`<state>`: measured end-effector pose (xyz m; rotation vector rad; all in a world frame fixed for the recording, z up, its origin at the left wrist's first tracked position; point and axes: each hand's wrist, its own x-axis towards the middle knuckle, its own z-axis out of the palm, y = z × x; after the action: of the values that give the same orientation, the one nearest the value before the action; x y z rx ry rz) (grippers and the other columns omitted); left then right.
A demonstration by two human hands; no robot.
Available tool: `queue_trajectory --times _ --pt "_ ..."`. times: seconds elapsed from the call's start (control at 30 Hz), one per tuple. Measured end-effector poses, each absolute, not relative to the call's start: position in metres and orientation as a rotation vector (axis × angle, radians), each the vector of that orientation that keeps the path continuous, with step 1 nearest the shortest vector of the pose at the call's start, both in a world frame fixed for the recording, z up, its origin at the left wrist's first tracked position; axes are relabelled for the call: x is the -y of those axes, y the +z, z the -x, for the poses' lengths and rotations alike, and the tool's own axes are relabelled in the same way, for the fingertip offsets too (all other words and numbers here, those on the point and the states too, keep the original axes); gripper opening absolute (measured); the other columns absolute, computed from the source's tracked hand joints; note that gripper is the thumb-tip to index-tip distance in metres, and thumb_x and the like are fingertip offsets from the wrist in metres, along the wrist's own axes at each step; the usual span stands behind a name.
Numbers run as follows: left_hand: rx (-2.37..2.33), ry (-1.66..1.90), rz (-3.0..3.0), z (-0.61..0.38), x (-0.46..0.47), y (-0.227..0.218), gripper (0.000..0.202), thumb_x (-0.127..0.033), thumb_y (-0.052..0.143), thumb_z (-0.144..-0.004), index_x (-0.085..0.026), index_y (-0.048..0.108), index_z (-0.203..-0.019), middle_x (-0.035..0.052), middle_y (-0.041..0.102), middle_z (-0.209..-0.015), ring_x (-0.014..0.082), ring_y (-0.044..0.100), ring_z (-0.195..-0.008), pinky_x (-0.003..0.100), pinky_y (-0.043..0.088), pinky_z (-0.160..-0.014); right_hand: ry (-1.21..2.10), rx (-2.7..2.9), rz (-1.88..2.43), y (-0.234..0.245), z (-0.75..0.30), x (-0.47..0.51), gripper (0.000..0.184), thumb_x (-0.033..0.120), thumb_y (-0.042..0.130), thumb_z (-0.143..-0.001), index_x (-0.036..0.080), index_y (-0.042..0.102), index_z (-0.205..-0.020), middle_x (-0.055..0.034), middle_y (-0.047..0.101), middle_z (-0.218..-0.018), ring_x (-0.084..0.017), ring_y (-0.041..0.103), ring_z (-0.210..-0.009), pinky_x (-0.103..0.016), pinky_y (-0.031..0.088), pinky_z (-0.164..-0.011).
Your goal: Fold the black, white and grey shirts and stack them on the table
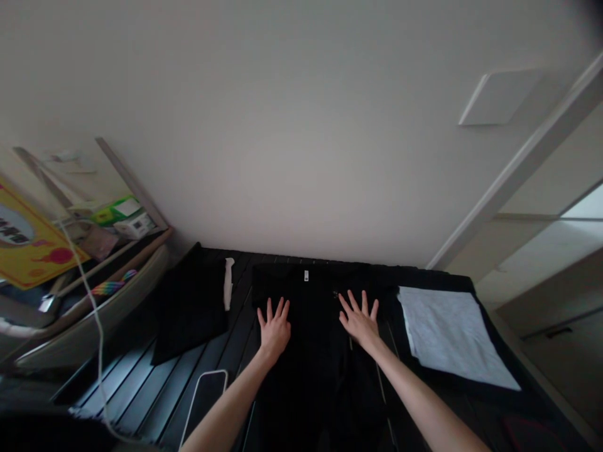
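A black garment [306, 364] lies spread on the dark slatted table [183, 376], with a small white label [306, 275] near its far edge. Its exact kind is hard to make out in the dark cloth. My left hand [274, 329] rests flat on the garment's left side, fingers spread. On the right side, my right hand [360, 319] also lies with fingers apart, its fingertips close to a small pale mark on the cloth. Neither hand grips anything.
To the left is a folded black cloth [193, 307] with a pale strip at its edge. A phone [205, 402] lies near my left forearm. Folded grey cloth [456, 333] sits on black fabric at right. A white cable [97, 314] hangs by a cluttered bin [141, 295]. Behind rises the wall [292, 138].
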<state>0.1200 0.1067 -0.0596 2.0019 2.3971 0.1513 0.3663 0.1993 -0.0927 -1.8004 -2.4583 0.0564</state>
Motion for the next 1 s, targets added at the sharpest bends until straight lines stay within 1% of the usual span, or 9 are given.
queue_trajectory --times 0.13,0.27,0.4,0.47,0.53,0.63,0.83,0.9,1.0 --pt "-2.490 0.065 -1.956 -0.077 -0.094 -0.058 0.065 -0.017 0.042 -0.081 -0.028 0.035 -0.145 0.0000 0.032 -0.152 0.0322 0.007 -0.144 0.063 0.004 -0.112 -0.028 2.497 1.843 -0.092 -0.387 -0.200 0.063 0.027 0.039 -0.084 0.030 0.030 -0.147 0.0007 0.027 -0.154 -0.037 -0.002 -0.143 -0.069 -0.003 -0.106" --pt "-2.689 -0.081 -1.824 -0.029 -0.076 -0.056 0.063 -0.019 0.042 -0.081 -0.023 0.038 -0.144 0.0041 0.037 -0.150 0.0381 0.006 -0.143 0.066 0.001 -0.109 -0.067 2.534 1.945 -0.090 -0.413 -0.199 0.067 0.028 0.042 -0.080 0.024 0.031 -0.147 0.0007 0.029 -0.153 -0.038 -0.010 -0.142 -0.069 -0.011 -0.105" --pt "-2.781 -0.223 -1.790 -0.021 -0.077 -0.045 0.048 -0.015 0.042 -0.081 -0.012 0.061 -0.125 0.0173 0.055 -0.133 0.0394 0.015 -0.142 0.063 0.003 -0.110 -0.122 2.592 2.021 -0.071 -0.412 -0.196 0.060 0.022 0.047 -0.075 0.012 0.052 -0.135 -0.0101 0.042 -0.147 -0.040 -0.012 -0.141 -0.067 -0.016 -0.104" --pt "-2.750 -0.183 -1.867 -0.038 -0.086 -0.040 0.040 -0.016 0.041 -0.082 -0.010 0.068 -0.112 0.0189 0.061 -0.122 0.0382 0.021 -0.140 0.059 0.006 -0.112 -0.141 2.580 2.008 -0.061 -0.395 -0.192 0.054 0.022 0.047 -0.077 0.010 0.058 -0.129 -0.0134 0.043 -0.145 -0.040 -0.011 -0.141 -0.066 -0.017 -0.104" --pt "-2.651 -0.052 -2.017 -0.062 -0.099 -0.039 0.039 -0.021 0.041 -0.085 -0.013 0.067 -0.114 0.0163 0.061 -0.123 0.0356 0.023 -0.140 0.056 0.009 -0.113 -0.150 2.536 1.928 -0.057 -0.372 -0.186 0.055 0.029 0.046 -0.083 0.014 0.051 -0.135 -0.0109 0.032 -0.152 -0.039 -0.011 -0.141 -0.066 -0.015 -0.104" --pt "-2.449 0.142 -2.202 -0.094 -0.122 -0.050 0.044 -0.029 0.038 -0.090 -0.020 0.055 -0.130 0.0099 0.053 -0.137 0.0325 0.020 -0.142 0.056 0.009 -0.114 -0.128 2.496 1.803 -0.068 -0.342 -0.173 0.059 0.042 0.038 -0.091 0.026 0.031 -0.147 -0.0034 0.011 -0.158 -0.035 -0.010 -0.143 -0.064 -0.011 -0.107" --pt "-2.231 0.143 -2.202 -0.101 -0.179 -0.086 0.051 -0.042 0.034 -0.094 -0.032 0.034 -0.145 0.0039 0.035 -0.151 0.0383 0.025 -0.138 0.063 0.018 -0.108 0.000 2.401 1.842 -0.107 -0.330 -0.161 0.064 0.058 0.026 -0.092 0.030 0.020 -0.149 -0.0026 0.008 -0.158 -0.039 0.001 -0.143 -0.065 -0.003 -0.109" --pt "-2.252 0.144 -2.208 -0.088 -0.202 -0.088 0.052 -0.044 0.033 -0.095 -0.033 0.034 -0.145 0.0050 0.043 -0.147 0.0397 0.024 -0.138 0.064 0.016 -0.108 -0.006 2.386 1.850 -0.111 -0.332 -0.163 0.063 0.058 0.027 -0.092 0.031 0.019 -0.149 -0.0017 0.006 -0.158 -0.040 0.002 -0.142 -0.066 0.000 -0.108" --pt "-2.345 0.193 -2.245 -0.066 -0.237 -0.078 0.048 -0.044 0.036 -0.094 -0.028 0.047 -0.138 0.0083 0.055 -0.134 0.0406 0.012 -0.142 0.066 0.009 -0.108 -0.009 2.380 1.840 -0.110 -0.333 -0.166 0.062 0.056 0.027 -0.092 0.033 0.018 -0.149 -0.0007 0.006 -0.158 -0.040 0.003 -0.142 -0.067 0.003 -0.108"
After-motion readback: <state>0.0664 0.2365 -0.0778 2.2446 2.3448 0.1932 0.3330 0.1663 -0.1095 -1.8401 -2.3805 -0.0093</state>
